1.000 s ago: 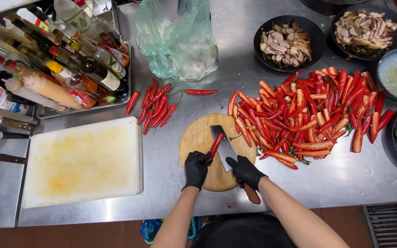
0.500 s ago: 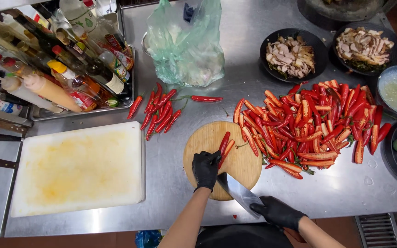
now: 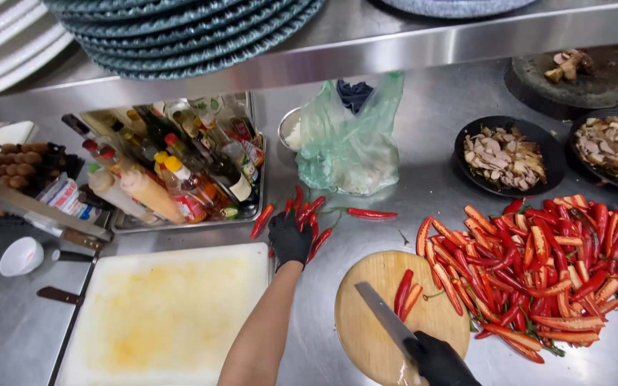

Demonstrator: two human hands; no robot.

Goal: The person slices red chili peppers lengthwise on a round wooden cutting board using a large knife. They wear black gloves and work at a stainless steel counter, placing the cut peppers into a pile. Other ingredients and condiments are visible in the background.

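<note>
right hand (image 3: pixel 440 359), black glove, closed around handle of knife (image 3: pixel 386 318); blade lies flat over round wooden board (image 3: pixel 366 336). two halved chillies (image 3: pixel 405 292) on board beside blade. left hand (image 3: pixel 290 239), black glove, fingers curled down onto small bunch of whole red chillies (image 3: pixel 316 214) on steel desk (image 3: pixel 423 179). large heap of cut chillies (image 3: pixel 559 271) at right. beyond: green plastic bag (image 3: pixel 348 143), tray of sauce bottles (image 3: pixel 173 168).

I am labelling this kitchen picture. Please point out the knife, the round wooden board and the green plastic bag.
knife (image 3: pixel 384 315): head view, middle of the blade.
round wooden board (image 3: pixel 366 286): head view, bare wood left of the blade.
green plastic bag (image 3: pixel 345 146): head view, middle of the bag's front.
</note>
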